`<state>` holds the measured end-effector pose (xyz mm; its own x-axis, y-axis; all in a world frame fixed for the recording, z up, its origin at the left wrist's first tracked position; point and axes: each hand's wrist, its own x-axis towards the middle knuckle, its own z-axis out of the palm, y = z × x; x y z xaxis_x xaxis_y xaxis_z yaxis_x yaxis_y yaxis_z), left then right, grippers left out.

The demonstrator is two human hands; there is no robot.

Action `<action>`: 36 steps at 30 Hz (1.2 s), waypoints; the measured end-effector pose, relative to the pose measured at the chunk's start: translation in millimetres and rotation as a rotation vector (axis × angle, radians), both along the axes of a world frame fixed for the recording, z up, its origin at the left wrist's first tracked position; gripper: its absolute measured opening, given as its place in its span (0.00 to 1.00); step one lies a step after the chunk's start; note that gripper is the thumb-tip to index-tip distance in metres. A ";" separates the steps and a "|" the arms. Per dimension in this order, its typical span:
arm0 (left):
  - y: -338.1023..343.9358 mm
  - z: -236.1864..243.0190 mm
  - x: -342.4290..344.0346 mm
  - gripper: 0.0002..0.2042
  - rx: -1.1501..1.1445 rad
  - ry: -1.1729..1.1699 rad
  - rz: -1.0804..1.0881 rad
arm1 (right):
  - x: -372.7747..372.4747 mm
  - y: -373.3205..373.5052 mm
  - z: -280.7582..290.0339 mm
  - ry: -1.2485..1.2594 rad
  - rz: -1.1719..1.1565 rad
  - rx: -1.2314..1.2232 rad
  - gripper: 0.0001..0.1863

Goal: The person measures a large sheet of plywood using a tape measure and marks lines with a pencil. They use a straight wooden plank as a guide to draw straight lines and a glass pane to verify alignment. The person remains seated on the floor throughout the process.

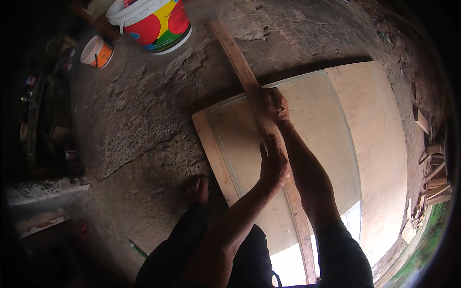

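A long narrow wooden strip (234,55) runs from the bare floor across a large pale plywood board (372,134). My right hand (277,105) grips the strip near the board's upper edge. Below it, my left hand (274,162) holds the same strip from its left side, its fingers lying along the wood and partly hidden. The board lies on the rough floor beside my bare foot (198,189), with a pale inner section and lighter wood along its sides.
A large colourful bucket (154,26) and a small orange-and-white bucket (98,52) stand on the floor (120,120) at upper left. Dark shelving with clutter (33,110) lines the left side. Several wood offcuts (434,182) lie at right, near some greenery.
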<state>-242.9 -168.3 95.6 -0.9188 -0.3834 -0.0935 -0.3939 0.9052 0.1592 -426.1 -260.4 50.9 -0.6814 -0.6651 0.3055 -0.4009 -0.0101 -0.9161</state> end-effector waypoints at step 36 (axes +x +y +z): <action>-4.4 16.6 0.5 0.64 0.068 -0.096 -0.011 | -12.5 -8.5 8.3 0.176 -0.015 0.157 0.03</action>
